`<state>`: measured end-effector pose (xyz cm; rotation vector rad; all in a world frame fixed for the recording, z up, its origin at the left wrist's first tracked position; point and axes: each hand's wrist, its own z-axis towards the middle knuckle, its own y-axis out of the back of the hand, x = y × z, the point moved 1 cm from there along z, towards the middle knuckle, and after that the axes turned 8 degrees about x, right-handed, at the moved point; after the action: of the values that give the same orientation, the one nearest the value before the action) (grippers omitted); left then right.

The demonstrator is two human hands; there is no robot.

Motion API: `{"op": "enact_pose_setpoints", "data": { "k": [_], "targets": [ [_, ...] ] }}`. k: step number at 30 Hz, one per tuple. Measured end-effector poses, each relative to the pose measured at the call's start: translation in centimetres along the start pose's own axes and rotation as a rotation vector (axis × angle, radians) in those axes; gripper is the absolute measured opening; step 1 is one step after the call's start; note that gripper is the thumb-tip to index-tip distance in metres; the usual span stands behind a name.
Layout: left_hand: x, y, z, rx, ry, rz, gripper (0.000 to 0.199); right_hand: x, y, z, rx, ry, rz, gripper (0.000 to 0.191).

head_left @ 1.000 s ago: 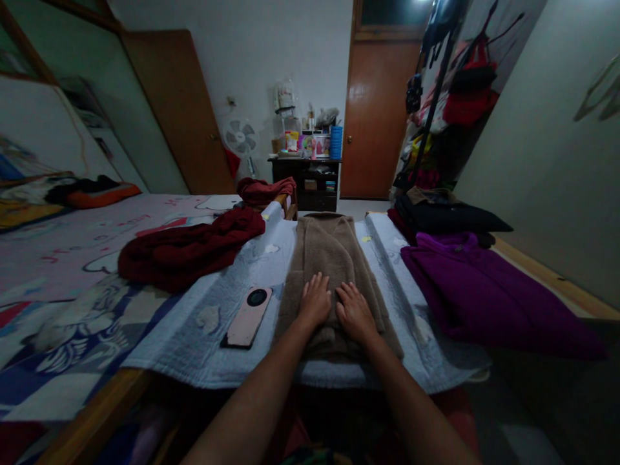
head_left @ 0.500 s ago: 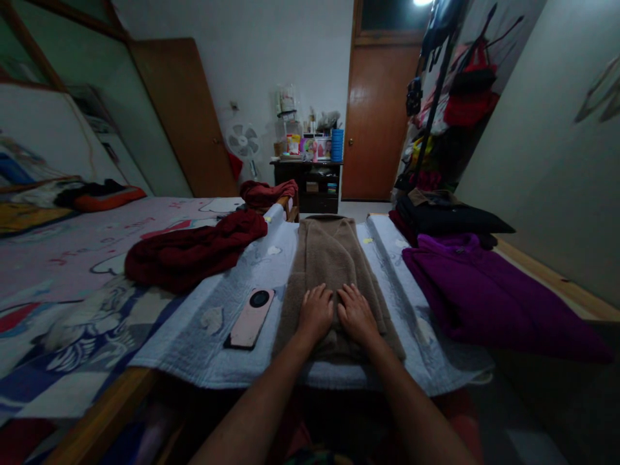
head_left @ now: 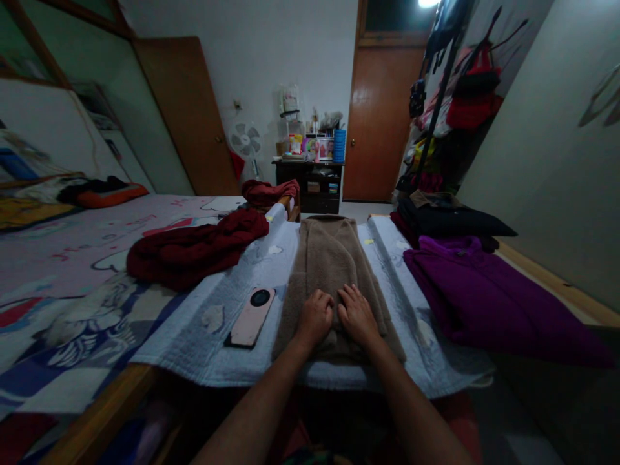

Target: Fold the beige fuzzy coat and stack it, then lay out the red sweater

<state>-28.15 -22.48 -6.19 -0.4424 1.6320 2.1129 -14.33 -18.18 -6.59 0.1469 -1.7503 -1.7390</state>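
A brown fleece garment (head_left: 329,252), folded into a long strip, lies on a light blue cloth (head_left: 213,349) in front of me. My left hand (head_left: 316,316) rests on its near part, the fingers curled together against the fabric. Beside it, a small gap away, my right hand (head_left: 357,314) lies on the same garment with its fingers spread and nothing held. A pink phone (head_left: 252,323) with a round black camera ring lies left of the garment, touched by neither hand.
Dark red clothing (head_left: 194,248) lies to the left, beside a patterned bed (head_left: 111,236). On the right are a folded purple garment (head_left: 489,297) and a stack of dark clothes (head_left: 450,216). A fan (head_left: 247,142) and a black cabinet (head_left: 310,174) stand at the back.
The fingers of my left hand have curled in more on the brown garment. My right hand has stayed nearly in place. The view has shifted slightly.
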Motion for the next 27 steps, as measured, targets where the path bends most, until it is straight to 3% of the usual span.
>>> {"op": "enact_pose_setpoints", "data": {
  "k": [20,27],
  "targets": [
    [0.28,-0.37,-0.18,0.019,0.015,-0.059,0.018,-0.06,-0.1,0.0,0.002,-0.002,0.016,0.047],
    [-0.04,-0.05,-0.25,0.02,0.027,0.044,0.017,-0.04,-0.17,-0.03,-0.019,0.003,0.005,0.046]
  ]
}}
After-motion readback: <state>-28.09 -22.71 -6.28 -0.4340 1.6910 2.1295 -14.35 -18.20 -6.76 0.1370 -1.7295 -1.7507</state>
